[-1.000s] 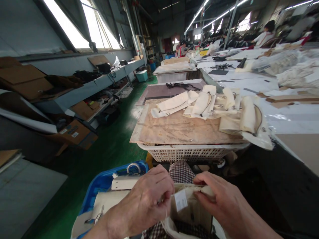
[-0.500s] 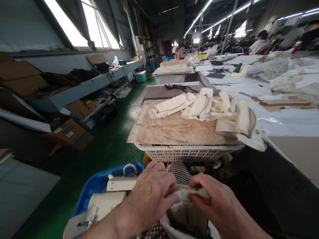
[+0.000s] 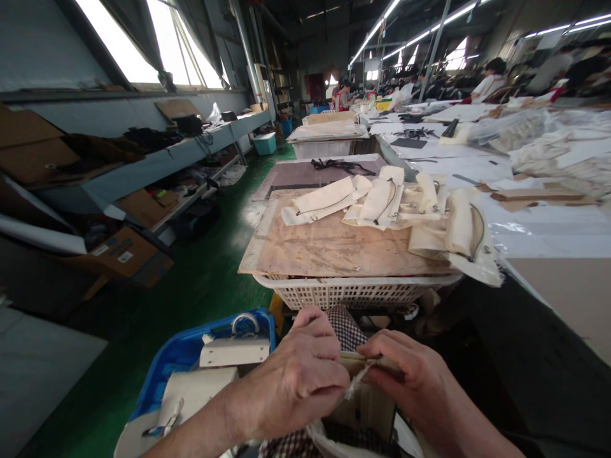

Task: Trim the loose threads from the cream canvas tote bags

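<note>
Both hands meet low in the view over my lap. My left hand (image 3: 298,375) is closed, fingers pinched on the upper edge of a cream bag piece (image 3: 367,407) with a checked lining. My right hand (image 3: 413,381) is closed on the same edge from the right, and a small white scrap shows between the two thumbs. A checked cloth (image 3: 346,326) lies just beyond the fingers.
A blue crate (image 3: 191,353) at my left holds cream bag parts with metal rings. Ahead, a wooden board (image 3: 334,248) rests on a white basket (image 3: 358,292), with several cream pieces (image 3: 382,200) on it. Shelves with cardboard line the left wall; people work at far tables.
The hands have drawn closer together on the bag edge and the white label seen earlier is now hidden. The view has shifted slightly, so everything sits a little further left.
</note>
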